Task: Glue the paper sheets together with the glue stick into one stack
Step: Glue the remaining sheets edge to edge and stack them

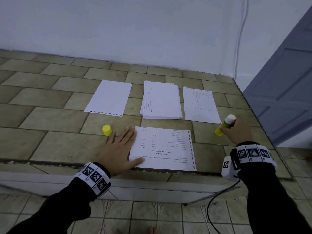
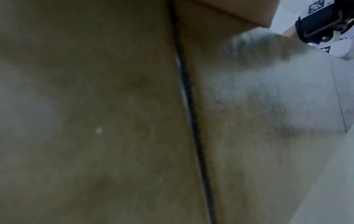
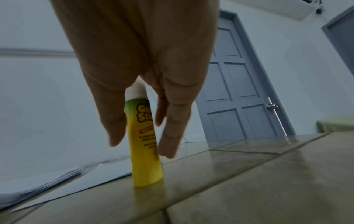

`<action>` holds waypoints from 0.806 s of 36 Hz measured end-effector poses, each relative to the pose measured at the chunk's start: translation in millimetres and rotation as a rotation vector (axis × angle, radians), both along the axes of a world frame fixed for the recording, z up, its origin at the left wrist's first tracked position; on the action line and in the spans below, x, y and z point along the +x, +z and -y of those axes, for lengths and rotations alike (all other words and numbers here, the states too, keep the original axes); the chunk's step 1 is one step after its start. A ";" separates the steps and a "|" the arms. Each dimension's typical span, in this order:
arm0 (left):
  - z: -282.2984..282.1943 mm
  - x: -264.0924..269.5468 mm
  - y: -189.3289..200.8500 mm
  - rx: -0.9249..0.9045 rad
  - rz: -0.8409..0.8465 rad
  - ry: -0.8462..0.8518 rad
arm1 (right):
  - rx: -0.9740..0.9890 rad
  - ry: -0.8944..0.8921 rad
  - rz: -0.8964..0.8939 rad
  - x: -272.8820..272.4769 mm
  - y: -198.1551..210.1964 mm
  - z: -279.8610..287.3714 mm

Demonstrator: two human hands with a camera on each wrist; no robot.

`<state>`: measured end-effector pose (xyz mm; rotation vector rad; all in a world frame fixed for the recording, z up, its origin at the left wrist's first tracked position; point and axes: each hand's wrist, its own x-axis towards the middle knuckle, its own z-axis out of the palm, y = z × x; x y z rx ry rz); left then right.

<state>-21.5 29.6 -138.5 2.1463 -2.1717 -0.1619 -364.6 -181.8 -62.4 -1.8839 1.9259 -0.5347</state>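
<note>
Nearest, the left hand (image 1: 118, 149) lies flat with straight fingers on the left edge of the printed sheet (image 1: 165, 149), while the right hand (image 1: 238, 130) grasps the uncapped glue stick (image 1: 225, 124) (base on the counter (image 1: 59, 132)), its yellow cap (image 1: 106, 130) beside the left fingertips.

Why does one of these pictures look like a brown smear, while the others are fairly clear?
The left wrist view is badly out of focus: its camera sits close over the tiled counter, so only a dark grout line reads. The head view is sharp but dim and bluish, its edges bent by the wide lens. The right wrist view shows the glue stick clearly, with the right hand blurred.
</note>
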 end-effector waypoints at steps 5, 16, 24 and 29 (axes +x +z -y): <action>-0.4 0.1 -1.6 -0.006 -0.005 -0.002 | 0.221 -0.031 -0.155 4.1 3.8 -15.1; 1.8 -1.9 3.0 0.081 0.046 0.020 | 0.132 0.377 -0.001 75.5 9.8 -30.6; 1.8 -2.0 6.1 0.133 0.054 0.037 | 0.096 0.185 -0.183 113.2 -15.6 33.7; 1.1 -2.4 6.8 0.126 0.040 0.036 | 0.142 0.144 -0.292 120.6 -36.6 48.6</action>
